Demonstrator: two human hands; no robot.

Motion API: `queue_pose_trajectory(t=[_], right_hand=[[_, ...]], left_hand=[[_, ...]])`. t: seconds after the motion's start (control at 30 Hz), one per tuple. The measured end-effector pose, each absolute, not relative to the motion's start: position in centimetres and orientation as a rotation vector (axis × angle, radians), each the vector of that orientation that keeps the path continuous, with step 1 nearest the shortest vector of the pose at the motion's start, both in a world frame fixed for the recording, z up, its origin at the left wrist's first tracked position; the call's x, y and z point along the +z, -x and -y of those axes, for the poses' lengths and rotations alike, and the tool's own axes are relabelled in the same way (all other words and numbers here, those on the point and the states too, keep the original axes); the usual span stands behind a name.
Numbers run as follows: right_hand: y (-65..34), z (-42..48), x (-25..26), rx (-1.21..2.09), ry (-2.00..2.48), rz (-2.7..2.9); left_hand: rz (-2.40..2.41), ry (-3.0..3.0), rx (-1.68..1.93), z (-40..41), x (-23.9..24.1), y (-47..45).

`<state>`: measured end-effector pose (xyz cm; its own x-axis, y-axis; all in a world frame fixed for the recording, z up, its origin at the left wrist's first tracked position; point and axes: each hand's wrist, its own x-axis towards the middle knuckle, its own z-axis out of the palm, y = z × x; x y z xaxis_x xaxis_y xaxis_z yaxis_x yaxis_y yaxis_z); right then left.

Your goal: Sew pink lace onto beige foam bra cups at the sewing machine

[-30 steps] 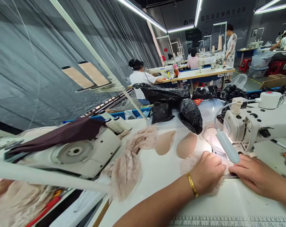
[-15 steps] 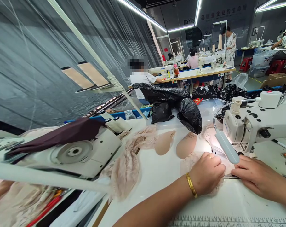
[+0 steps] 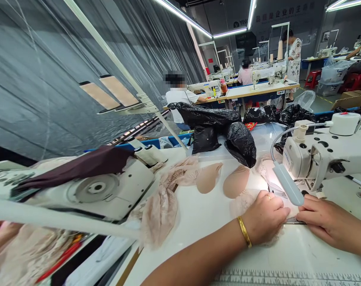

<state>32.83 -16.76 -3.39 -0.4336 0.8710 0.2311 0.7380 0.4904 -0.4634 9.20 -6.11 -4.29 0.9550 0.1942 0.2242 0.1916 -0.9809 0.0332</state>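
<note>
White bench (image 3: 195, 222) fills the lower view, with the sewing machine (image 3: 344, 149) at 3 o'clock. Pale lace (image 3: 241, 202) lies towards 4 o'clock, bunched under the left hand (image 3: 265, 218), whose curled grip appears to hold it; an uneven pull there could pucker the cloth. The right hand (image 3: 328, 220) lies flatter beside it; whether its grip pinches anything cannot be told. The lamp (image 3: 288, 184), at 1 o'clock from the left hand, could be knocked if either hand lifts carelessly.

Sewing machine (image 3: 328, 147) partly past right edge
</note>
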Motion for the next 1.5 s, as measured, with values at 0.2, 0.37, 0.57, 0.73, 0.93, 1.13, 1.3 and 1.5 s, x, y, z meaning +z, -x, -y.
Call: queue_pose_trajectory(t=[0.2,0.37,0.57,0.73,0.93,1.13,1.3,1.5], right_hand=[[-33.0,16.8,-3.5,0.443,1.362,2.35],[-33.0,16.6,-3.7,0.454,1.371,2.31],[-32.8,16.5,-4.0,0.41,1.363,2.28],[-32.8,16.5,-4.7,0.375,1.393,2.285],[-32.9,15.7,-5.5,0.317,1.441,2.262],[-32.7,15.3,-6.2,0.29,1.543,2.207],[-32.7,15.2,-6.7,0.305,1.608,2.223],[-32.7,15.2,-7.0,0.216,1.629,2.241]], left_hand=[[-0.317,-3.078,0.323,6.1,-4.3,-9.2],[-0.312,-3.068,0.321,6.1,-4.3,-9.2],[-0.306,-3.029,0.471,6.1,-4.9,-9.0],[-0.28,-3.02,0.477,5.4,-5.6,-9.1],[-0.189,-3.027,0.514,3.1,-5.9,-9.8],[-0.142,-2.915,0.466,0.7,-5.7,-10.5],[-0.098,-2.747,0.574,0.4,-5.4,-10.7],[-0.151,-2.67,0.521,0.6,-4.7,-10.9]])
